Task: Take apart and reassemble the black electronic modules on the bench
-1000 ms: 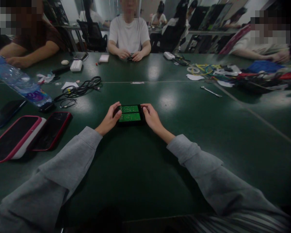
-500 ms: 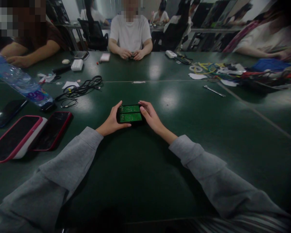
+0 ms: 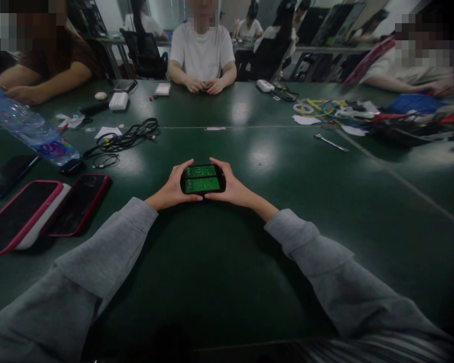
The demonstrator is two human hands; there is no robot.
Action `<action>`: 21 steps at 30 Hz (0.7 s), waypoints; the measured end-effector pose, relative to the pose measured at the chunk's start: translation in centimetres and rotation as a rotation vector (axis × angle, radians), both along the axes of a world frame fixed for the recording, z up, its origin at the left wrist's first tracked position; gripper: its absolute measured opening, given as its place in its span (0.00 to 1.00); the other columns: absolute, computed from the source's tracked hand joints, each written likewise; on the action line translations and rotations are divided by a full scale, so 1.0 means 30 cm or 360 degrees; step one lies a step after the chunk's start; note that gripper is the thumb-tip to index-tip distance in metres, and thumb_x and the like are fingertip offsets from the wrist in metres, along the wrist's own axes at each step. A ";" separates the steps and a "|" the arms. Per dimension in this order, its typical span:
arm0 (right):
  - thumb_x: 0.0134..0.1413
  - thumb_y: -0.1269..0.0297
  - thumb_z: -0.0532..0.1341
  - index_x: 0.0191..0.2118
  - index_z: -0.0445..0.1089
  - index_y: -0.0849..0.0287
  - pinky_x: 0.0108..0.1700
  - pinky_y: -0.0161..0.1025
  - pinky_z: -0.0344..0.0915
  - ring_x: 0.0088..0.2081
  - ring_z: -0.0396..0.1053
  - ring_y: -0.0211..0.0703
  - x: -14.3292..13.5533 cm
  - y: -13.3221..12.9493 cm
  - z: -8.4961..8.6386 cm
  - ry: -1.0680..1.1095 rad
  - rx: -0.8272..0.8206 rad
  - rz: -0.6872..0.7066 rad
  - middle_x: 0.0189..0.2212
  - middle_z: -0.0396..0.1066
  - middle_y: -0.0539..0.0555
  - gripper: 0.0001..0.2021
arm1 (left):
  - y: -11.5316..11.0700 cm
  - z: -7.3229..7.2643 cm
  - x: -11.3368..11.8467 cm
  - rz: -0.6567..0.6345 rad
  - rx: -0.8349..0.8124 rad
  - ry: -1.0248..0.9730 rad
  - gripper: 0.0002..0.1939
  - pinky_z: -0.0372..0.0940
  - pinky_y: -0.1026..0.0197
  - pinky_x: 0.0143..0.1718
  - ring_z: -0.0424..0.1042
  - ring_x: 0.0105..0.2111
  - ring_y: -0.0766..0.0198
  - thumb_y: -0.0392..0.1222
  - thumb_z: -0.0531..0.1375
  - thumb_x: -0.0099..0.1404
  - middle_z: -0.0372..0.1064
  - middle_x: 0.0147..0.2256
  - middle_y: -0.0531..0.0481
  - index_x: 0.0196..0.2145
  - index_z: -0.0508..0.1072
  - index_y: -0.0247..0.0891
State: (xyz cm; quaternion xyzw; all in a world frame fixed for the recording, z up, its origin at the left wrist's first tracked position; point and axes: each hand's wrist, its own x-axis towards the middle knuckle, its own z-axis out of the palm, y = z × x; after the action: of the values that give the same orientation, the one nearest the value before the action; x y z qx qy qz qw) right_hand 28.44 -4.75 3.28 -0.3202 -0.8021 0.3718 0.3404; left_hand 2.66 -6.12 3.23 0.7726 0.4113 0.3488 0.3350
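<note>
A black phone (image 3: 202,179) is held sideways above the green table, its lit face showing two green panels that look like circuit boards. My left hand (image 3: 172,186) grips its left end, fingers at the far edge and thumb along the near edge. The right end is held the same way by my right hand (image 3: 230,185), with the two thumb tips close together at the near edge. The phone's back is hidden from me.
To the left lie a red-rimmed phone (image 3: 81,204), another pink-edged phone (image 3: 20,214), a tilted water bottle (image 3: 34,126) and black cables (image 3: 126,137). A wrench (image 3: 332,143) and a heap of wires (image 3: 363,111) are on the right. A person (image 3: 202,55) sits opposite.
My right thumb has moved from the screen's right side down to the near edge, and the right hand now wraps the phone's right end. The left hand keeps its hold.
</note>
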 end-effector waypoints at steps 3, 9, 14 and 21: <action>0.46 0.50 0.74 0.71 0.43 0.47 0.69 0.65 0.51 0.69 0.49 0.62 0.013 0.004 0.018 -0.0064 -0.0089 0.0097 0.68 0.47 0.62 0.53 | 0.002 0.008 -0.007 -0.0039 0.0014 0.0027 0.61 0.48 0.31 0.68 0.51 0.67 0.36 0.54 0.77 0.45 0.49 0.67 0.35 0.70 0.50 0.46; 0.47 0.52 0.74 0.72 0.41 0.48 0.70 0.64 0.50 0.69 0.48 0.62 0.023 0.007 0.036 -0.0097 -0.0161 0.0177 0.69 0.45 0.62 0.54 | 0.005 0.022 -0.021 -0.0083 -0.0033 0.0062 0.62 0.48 0.30 0.68 0.50 0.68 0.36 0.53 0.77 0.45 0.48 0.68 0.35 0.71 0.49 0.46; 0.47 0.51 0.74 0.71 0.43 0.46 0.69 0.66 0.52 0.68 0.50 0.62 0.016 0.005 0.024 -0.0117 -0.0117 0.0137 0.68 0.45 0.61 0.52 | 0.012 0.023 -0.033 -0.0109 -0.0064 0.0042 0.62 0.48 0.31 0.68 0.50 0.69 0.37 0.52 0.76 0.47 0.46 0.70 0.37 0.71 0.47 0.48; 0.48 0.52 0.73 0.68 0.48 0.49 0.68 0.64 0.54 0.65 0.53 0.62 0.006 0.004 0.006 -0.0150 0.0020 0.0028 0.62 0.50 0.61 0.46 | 0.016 -0.002 -0.029 -0.0078 -0.0016 -0.0067 0.58 0.49 0.34 0.68 0.52 0.69 0.39 0.52 0.75 0.50 0.48 0.70 0.36 0.71 0.49 0.48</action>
State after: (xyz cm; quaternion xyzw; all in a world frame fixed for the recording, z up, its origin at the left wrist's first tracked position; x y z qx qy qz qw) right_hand 28.62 -4.64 3.46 -0.3280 -0.8224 0.3542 0.3010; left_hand 1.78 -5.66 3.17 0.7733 0.3868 0.3547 0.3558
